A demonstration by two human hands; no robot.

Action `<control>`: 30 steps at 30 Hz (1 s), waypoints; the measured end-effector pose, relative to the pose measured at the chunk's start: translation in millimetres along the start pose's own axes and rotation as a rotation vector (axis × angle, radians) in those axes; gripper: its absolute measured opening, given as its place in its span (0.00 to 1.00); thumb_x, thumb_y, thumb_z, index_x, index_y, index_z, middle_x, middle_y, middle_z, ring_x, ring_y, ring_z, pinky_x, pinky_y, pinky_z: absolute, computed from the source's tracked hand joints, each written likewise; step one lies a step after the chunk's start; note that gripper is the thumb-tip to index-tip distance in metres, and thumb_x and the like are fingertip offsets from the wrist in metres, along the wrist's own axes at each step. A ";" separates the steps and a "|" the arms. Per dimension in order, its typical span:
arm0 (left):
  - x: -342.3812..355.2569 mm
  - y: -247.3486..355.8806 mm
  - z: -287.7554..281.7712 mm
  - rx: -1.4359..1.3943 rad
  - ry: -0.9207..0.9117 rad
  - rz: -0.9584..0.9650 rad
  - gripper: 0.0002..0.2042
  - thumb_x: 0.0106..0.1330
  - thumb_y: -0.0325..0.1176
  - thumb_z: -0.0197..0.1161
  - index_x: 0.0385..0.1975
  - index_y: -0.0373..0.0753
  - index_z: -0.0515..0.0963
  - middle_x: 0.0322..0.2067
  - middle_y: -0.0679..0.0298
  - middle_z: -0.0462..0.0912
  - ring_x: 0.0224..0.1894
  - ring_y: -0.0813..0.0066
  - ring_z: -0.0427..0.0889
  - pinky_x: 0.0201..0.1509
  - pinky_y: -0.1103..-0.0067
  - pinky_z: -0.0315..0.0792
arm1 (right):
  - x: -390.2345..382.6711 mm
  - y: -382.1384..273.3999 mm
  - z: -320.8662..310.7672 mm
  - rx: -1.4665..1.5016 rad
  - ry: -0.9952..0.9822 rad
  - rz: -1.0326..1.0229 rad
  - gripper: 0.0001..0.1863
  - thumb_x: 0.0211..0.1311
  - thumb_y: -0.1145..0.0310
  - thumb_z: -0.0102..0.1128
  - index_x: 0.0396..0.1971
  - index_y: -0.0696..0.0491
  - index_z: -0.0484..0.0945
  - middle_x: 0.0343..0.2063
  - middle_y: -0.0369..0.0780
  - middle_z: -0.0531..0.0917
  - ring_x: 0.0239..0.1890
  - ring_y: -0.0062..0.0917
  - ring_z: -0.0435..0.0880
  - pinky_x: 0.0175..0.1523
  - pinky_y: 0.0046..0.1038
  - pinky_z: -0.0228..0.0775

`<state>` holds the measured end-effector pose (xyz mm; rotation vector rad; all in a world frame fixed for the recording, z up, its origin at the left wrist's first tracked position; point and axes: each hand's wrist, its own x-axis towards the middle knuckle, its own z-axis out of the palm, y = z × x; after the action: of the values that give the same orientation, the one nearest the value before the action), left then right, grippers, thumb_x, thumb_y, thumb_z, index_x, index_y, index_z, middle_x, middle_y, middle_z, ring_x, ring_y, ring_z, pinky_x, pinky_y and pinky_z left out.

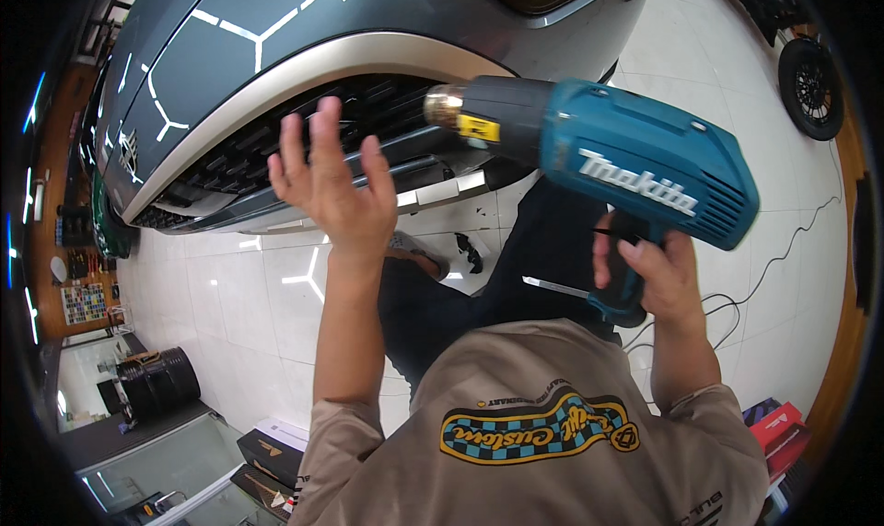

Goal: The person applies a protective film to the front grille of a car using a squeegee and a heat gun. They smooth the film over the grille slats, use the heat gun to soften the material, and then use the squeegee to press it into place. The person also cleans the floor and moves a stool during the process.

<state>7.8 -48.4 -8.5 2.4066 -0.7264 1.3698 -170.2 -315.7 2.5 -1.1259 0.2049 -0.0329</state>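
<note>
My right hand [665, 266] is wrapped round the black handle of a teal and black heat gun [635, 153]. The gun's metal nozzle [444, 105] points left, toward the dark grille [368, 107] of a grey car [304, 34]. Beside the base of the handle shows a thin silver strip [555, 287]; I cannot tell whether my right hand also holds it. My left hand [339, 190] is raised in front of the grille with its fingers spread and nothing in it. A beige trim band [341, 58] curves over the grille.
Black scraps [471, 252] lie on the white tiled floor [239, 296] near my shoe. A cable [769, 268] runs across the floor on the right. A black wheel [810, 89] stands at the far right. Boxes [274, 448] sit at the lower left, near a black drum [158, 381].
</note>
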 end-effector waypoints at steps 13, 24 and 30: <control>23.6 -9.5 40.8 0.037 0.088 0.047 0.34 0.58 0.28 0.68 0.66 0.34 0.64 0.33 0.77 0.81 0.40 0.76 0.69 0.50 0.73 0.51 | -52.0 -6.3 -59.0 -0.052 0.535 -0.127 0.23 0.63 0.66 0.56 0.54 0.61 0.65 0.26 0.44 0.77 0.19 0.26 0.80 0.22 0.24 0.77; -31.7 -47.5 -24.8 -0.271 0.169 -0.595 0.20 0.71 0.30 0.56 0.61 0.35 0.67 0.48 0.58 0.77 0.52 0.68 0.75 0.59 0.73 0.66 | -34.0 -5.0 -19.3 -0.040 0.145 -0.005 0.28 0.55 0.61 0.63 0.51 0.64 0.68 0.27 0.46 0.78 0.20 0.31 0.81 0.26 0.28 0.79; -46.5 -40.1 -29.9 -0.359 0.187 -0.602 0.11 0.72 0.30 0.54 0.50 0.34 0.76 0.46 0.58 0.78 0.49 0.68 0.76 0.55 0.74 0.68 | -2.0 -0.3 26.1 -0.100 -0.005 0.014 0.21 0.56 0.66 0.62 0.46 0.62 0.72 0.30 0.45 0.81 0.23 0.29 0.82 0.28 0.28 0.77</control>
<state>-11.4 12.4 -32.9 1.9497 -0.1500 1.0795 -167.4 -292.3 13.8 -1.2235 0.2124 -0.0076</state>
